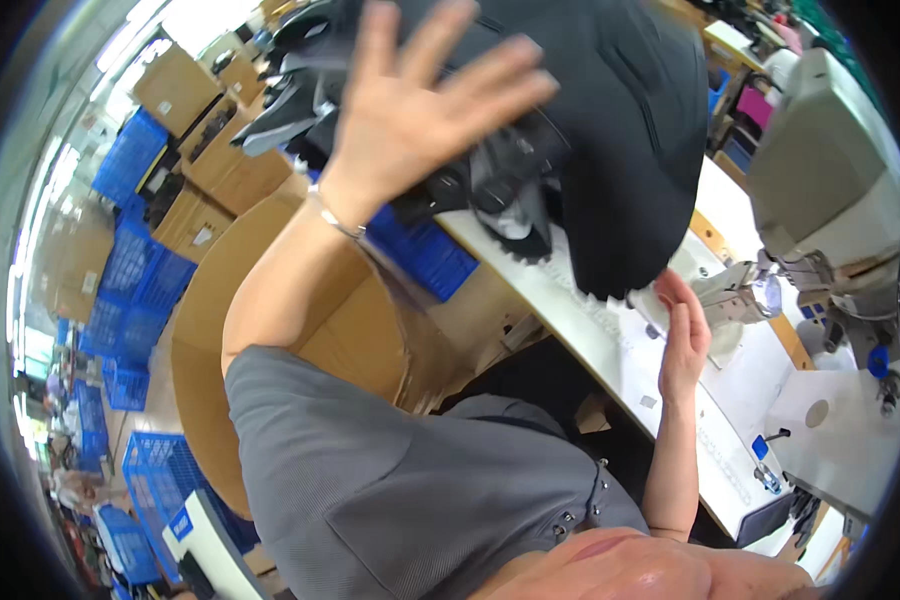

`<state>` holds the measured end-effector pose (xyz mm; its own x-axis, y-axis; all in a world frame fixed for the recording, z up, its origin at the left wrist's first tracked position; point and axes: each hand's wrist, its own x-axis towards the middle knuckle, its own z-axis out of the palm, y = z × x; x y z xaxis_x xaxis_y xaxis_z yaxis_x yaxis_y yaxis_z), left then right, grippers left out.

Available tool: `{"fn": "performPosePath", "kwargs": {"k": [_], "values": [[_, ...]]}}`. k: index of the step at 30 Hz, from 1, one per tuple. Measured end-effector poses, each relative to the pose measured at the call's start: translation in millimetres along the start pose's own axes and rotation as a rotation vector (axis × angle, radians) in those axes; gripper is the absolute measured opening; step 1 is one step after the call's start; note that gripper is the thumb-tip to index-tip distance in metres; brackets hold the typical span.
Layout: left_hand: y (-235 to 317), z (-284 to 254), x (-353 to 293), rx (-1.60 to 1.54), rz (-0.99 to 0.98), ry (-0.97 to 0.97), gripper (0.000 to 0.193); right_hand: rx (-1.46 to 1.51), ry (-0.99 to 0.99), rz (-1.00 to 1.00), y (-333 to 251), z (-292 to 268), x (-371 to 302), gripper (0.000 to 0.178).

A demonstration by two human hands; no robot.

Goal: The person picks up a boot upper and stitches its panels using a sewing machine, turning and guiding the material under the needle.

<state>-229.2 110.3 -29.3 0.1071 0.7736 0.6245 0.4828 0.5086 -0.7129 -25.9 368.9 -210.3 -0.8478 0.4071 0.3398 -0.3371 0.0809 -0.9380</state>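
Observation:
A large piece of dark garment fabric (620, 150), with a seam or zip line down it, hangs over the far side of the white worktable (650, 385). My left hand (410, 110) is raised in front of it, fingers spread wide and empty, slightly blurred. A thin bracelet circles that wrist. My right hand (683, 335) is at the fabric's lower edge, its bent fingers closed together on the border; the fingertips are partly hidden. Just right of this hand stands a sewing machine (830, 170), its needle area close to my fingers.
A big open cardboard drum (205, 330) stands at my left, against the table side. Blue plastic crates (135, 290) and stacked cardboard boxes (185, 90) fill the floor beyond. More dark pieces (505, 175) lie bunched under the fabric. Small metal fittings (765, 475) sit near the table's right end.

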Motion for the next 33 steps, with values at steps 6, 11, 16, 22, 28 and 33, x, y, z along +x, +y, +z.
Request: {"fn": "performPosePath", "kwargs": {"k": [6, 11, 16, 22, 28, 33], "values": [[-71.6, -73.3, -129.9, 0.517, -0.611, 0.109, 0.050, -0.058, 0.176, 0.172, 44.9, -17.7, -26.7, 0.028], [-42.0, -91.0, -258.4, 0.772, -1.143, -0.299, 0.071, -0.048, 0.198, 0.192, 61.8, -24.2, -43.7, 0.025], [21.4, -56.0, -309.5, 0.345, -1.431, -0.529, 0.077, -0.136, 0.128, 0.238, 65.3, -19.7, -51.8, 0.021], [74.1, 16.8, -127.5, -0.346, -0.896, -0.219, 0.062, -0.217, 0.129, 0.217, 67.6, -16.2, -55.2, 0.018], [139.4, 84.9, -75.3, -1.236, -1.358, 0.092, 0.058, -0.421, 0.097, 0.217, 52.5, -9.1, -53.7, 0.015], [124.9, 99.4, -52.5, -1.330, -1.652, -0.041, 0.037, -0.479, 0.101, 0.203, 56.2, -11.6, -54.5, 0.014]]}}
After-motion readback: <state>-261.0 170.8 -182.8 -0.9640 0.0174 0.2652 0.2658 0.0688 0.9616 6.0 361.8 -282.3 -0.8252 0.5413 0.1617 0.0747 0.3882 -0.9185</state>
